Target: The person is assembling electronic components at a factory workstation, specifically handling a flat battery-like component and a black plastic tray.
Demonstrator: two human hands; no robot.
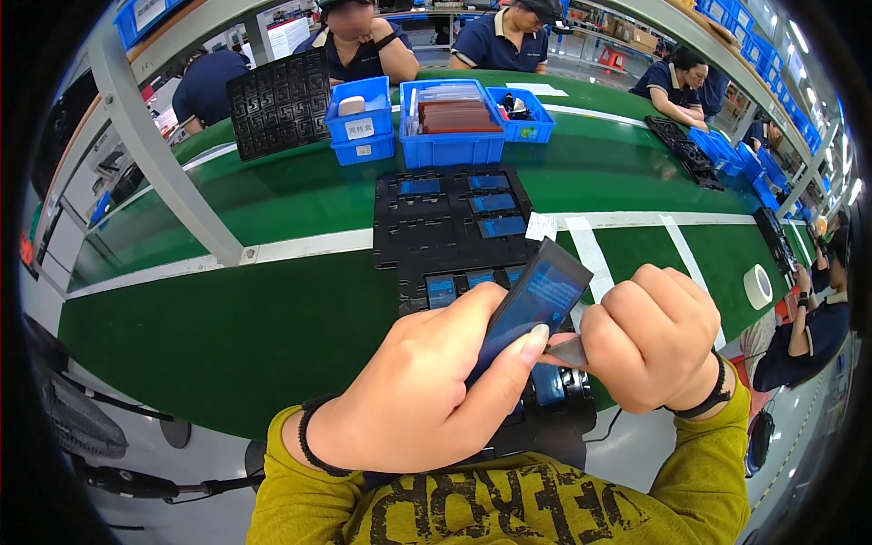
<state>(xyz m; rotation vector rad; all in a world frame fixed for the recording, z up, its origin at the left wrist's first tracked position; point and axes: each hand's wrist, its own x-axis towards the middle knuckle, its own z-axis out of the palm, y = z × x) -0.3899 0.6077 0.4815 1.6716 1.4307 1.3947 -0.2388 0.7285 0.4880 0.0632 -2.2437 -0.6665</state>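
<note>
My left hand point(409, 386) is wrapped round a dark, slim, phone-like device point(548, 283) with a blue face, tilted up toward the right. The thumb lies over its near side. Closed in a fist, my right hand point(649, 341) grips a small flat grey blade-like tool point(569, 351). Its tip reaches the device's lower right edge beside my left thumb; whether it touches is hard to tell. Beneath and beyond both hands lies a black moulded tray point(409, 238) with several blue-faced devices point(491, 203) in its slots. My hands cover part of it.
On the green bench point(227, 336), blue bins point(452, 150) stand beyond the tray, one holding brown sheets. An upright black tray point(280, 103) is at the far left. A grey post point(168, 159) rises at left; a white tape roll point(757, 287) is at right. Several people sit around.
</note>
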